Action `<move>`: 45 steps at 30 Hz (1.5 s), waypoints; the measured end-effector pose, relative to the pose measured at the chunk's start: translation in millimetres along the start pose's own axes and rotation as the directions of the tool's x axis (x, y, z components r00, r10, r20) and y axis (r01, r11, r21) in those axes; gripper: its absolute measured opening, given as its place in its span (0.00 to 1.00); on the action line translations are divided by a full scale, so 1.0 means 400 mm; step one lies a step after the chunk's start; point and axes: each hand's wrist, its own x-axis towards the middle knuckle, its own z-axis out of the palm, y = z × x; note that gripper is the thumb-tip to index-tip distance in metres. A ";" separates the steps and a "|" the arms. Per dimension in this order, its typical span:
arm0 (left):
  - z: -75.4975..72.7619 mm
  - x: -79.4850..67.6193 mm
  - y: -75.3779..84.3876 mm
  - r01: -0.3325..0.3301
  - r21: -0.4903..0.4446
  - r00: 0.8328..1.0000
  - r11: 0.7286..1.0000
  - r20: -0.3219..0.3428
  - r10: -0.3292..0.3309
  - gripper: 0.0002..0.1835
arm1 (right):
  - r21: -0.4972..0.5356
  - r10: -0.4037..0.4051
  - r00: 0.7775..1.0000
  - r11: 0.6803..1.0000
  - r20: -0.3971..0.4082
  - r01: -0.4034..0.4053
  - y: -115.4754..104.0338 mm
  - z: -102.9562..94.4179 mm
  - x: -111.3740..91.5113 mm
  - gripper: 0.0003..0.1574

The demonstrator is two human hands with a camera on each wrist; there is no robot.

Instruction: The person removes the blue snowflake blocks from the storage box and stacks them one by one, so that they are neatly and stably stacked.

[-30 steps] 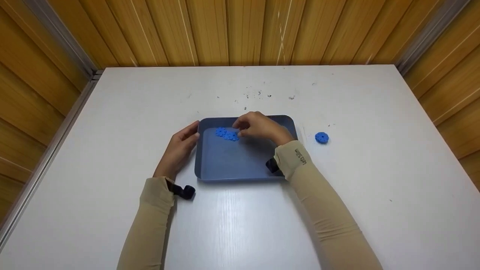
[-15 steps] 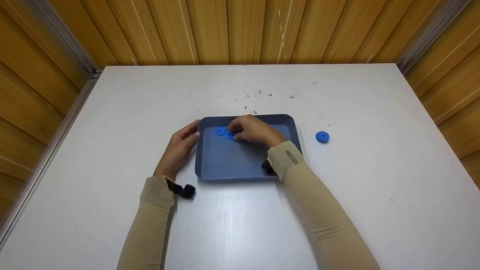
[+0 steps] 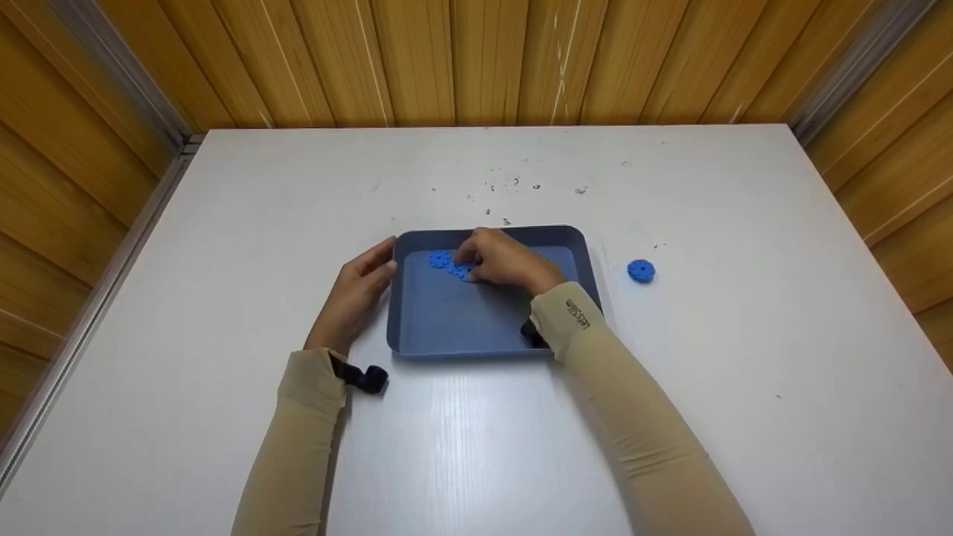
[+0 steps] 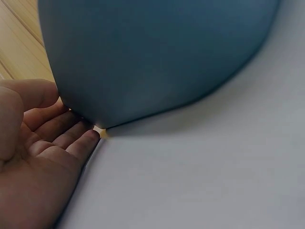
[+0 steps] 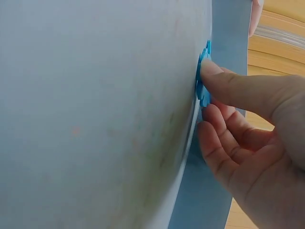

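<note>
In the head view a blue-grey rectangular tray (image 3: 447, 320) lies on the table. My left hand (image 3: 356, 294) rests against its left side, fingers extended and fingertips touching the outer wall. The left wrist view has that left hand (image 4: 47, 143) at a corner of the tray (image 4: 143, 52). Flat blue notched discs (image 3: 439, 259) lie near the tray's back left, partly overlapping. My right hand (image 3: 506, 260) reaches in over them. In the right wrist view, my right thumb and fingers pinch a blue notched disc (image 5: 205, 90) close to the tray floor; the fingers partly hide it.
Another blue notched disc (image 3: 641, 271) lies on the white table (image 3: 744, 335), right of the tray. Dark specks mark the table behind the tray. Wood-look panels (image 3: 484, 67) stand along the back and sides. A black wrist camera (image 3: 372, 380) sits by the left cuff.
My right hand has moved left and slightly down onto the blue discs, and its fingers have come around one. The left hand and the tray have stayed put.
</note>
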 end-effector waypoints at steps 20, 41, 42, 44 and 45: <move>0.003 0.003 0.003 0.010 -0.030 1.000 1.000 -0.007 -0.010 0.28 | 0.020 0.020 0.999 1.000 -0.030 -0.020 0.007 -0.030 -0.037 0.10; 0.000 0.000 0.001 0.000 -0.024 1.000 1.000 0.005 0.000 0.28 | 0.054 0.053 0.998 0.997 -0.041 -0.050 0.015 -0.092 -0.097 0.11; 0.000 0.000 0.001 0.004 -0.025 1.000 1.000 0.005 -0.004 0.28 | 0.059 0.059 0.997 0.997 -0.043 -0.056 0.015 -0.096 -0.101 0.11; 0.000 0.000 0.002 0.006 -0.028 1.000 1.000 0.004 -0.006 0.28 | 0.069 0.060 0.997 0.996 -0.054 -0.056 0.016 -0.103 -0.109 0.10; 0.000 0.000 0.003 0.006 -0.030 1.000 1.000 0.001 -0.006 0.28 | 0.071 0.056 0.997 0.996 -0.060 -0.052 0.018 -0.107 -0.113 0.10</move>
